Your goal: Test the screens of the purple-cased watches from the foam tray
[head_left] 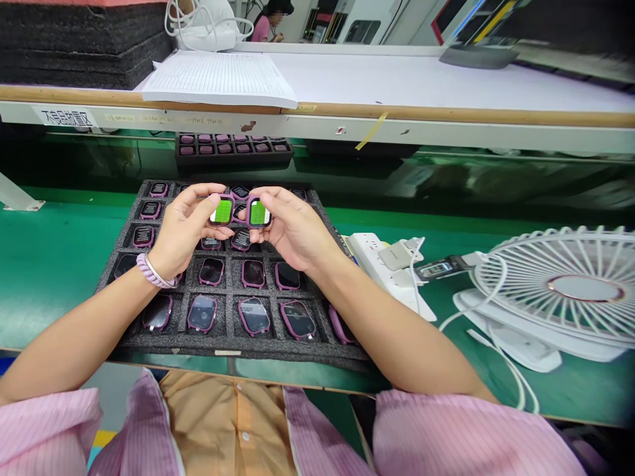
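Observation:
My left hand [183,228] pinches a small purple-cased watch body [221,211] whose screen glows green. My right hand [292,228] holds a second purple watch body [258,213], also lit green, right beside the first. Both hands hover over the far half of a black foam tray [225,342] on the green bench. The tray's pockets hold several more purple watch bodies [253,273] with dark screens. A purple bracelet sits on my left wrist.
A second black tray [233,147] of purple parts lies farther back under the white shelf [426,86]. To the right are a white power strip [381,261], a plugged-in cable and a white desk fan [570,291]. Paper sheets and black foam stacks rest on the shelf. Another person sits far behind.

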`<state>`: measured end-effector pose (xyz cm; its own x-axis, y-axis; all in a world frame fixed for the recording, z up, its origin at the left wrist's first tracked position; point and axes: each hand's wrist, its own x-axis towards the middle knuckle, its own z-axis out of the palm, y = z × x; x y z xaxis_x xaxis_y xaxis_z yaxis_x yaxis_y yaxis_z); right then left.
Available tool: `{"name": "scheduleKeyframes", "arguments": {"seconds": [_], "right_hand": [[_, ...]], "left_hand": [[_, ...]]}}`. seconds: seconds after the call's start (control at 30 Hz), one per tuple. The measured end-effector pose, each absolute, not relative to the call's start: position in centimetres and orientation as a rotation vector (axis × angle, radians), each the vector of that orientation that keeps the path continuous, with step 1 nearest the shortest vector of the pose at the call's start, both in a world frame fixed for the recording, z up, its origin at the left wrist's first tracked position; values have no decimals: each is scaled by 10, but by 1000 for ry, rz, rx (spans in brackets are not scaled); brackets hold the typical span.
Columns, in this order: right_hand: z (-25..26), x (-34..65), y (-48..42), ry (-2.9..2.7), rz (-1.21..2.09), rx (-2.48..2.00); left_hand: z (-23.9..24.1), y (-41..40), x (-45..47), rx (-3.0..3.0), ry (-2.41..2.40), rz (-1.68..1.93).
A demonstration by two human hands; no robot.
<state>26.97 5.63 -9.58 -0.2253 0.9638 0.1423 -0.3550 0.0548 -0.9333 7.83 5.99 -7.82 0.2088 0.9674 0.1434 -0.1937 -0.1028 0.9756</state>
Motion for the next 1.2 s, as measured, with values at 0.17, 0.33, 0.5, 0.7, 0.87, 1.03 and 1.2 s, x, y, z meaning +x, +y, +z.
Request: {"name": "scheduleKeyframes", "arguments": {"seconds": [0.17, 0.33, 0.5, 0.7, 0.87, 1.03, 1.2], "right_hand": [[-96, 269, 55, -1176, 1409, -772], [-96, 271, 56, -1161, 1419, -759], [-96, 272, 58, -1154, 1464, -731], [-99, 272, 59, -1151, 1500, -658], [-100, 272, 57, -1167, 1506, -658], [-99, 272, 54, -1202, 1486, -630], [-98, 272, 53, -1228, 1484, -627]], "left_hand": [[-77, 59, 79, 1246, 864, 1184], [-76, 58, 80, 1241, 863, 1192], [-76, 58, 80, 1252, 871, 1198], [-79, 58, 80, 1259, 857, 1227], [-82, 60, 80, 1287, 831, 1225], [-85, 61, 78, 1332, 806, 1242], [-86, 63, 78, 1385, 780, 1234]]}}
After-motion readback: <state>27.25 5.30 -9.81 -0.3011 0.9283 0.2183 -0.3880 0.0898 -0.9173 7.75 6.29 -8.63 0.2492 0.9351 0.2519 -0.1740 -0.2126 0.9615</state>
